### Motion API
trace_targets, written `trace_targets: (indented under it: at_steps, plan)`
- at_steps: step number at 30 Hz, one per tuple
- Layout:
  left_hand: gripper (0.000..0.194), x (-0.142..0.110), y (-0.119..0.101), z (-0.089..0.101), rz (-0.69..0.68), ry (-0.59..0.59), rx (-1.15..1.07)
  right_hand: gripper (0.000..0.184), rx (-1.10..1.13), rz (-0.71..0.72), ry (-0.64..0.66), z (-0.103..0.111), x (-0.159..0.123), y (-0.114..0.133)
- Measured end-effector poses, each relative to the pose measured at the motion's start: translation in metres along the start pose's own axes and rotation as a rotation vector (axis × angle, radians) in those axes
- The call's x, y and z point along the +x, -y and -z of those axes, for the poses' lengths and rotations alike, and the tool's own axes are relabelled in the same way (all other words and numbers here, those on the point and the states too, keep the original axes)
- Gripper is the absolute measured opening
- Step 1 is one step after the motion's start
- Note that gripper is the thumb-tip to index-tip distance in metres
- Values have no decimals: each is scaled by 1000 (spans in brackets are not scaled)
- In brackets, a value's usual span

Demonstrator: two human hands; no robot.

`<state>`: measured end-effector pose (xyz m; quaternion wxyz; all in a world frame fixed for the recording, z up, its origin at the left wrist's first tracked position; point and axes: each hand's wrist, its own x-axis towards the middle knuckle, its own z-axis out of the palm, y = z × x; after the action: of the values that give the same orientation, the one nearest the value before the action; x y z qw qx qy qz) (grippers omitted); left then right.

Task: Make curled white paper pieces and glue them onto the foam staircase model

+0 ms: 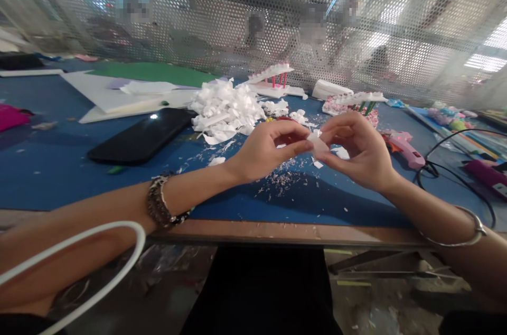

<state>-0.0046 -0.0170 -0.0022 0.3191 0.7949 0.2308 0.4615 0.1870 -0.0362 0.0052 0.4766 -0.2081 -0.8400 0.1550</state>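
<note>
My left hand [266, 151] and my right hand [358, 151] meet above the blue table [51, 171], both pinching one small white foam piece [318, 143] between fingertips. Tiny white crumbs [283, 179] lie scattered on the table just below the hands. A pile of white foam scraps [225, 109] sits behind my left hand. A beaded bracelet is on my left wrist, a thin metal bangle on my right.
A black phone [144, 136] lies left of the pile. White sheets [119, 94] and a green sheet [154, 72] lie at back left. A pink glue gun [404, 147] with a black cable [455, 174] lies at right. Small foam models [273, 80] stand before a perforated metal screen [253, 12], with people behind it.
</note>
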Motion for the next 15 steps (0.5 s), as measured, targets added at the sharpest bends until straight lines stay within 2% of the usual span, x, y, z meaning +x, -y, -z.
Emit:
trace_targets:
  at_steps: [4,7,11,15]
  plan:
    - [27,0,2,0,22,17,-54,13,-258,118,-12,3,1,4]
    - [25,0,3,-1,38,27,-94,12,-406,186,1,5,2,7]
    - [26,1,0,-1,96,61,-132,13,-472,283,-8,7,3,9]
    - [26,3,-1,0,114,78,-169,13,-463,257,-7,9,3,10]
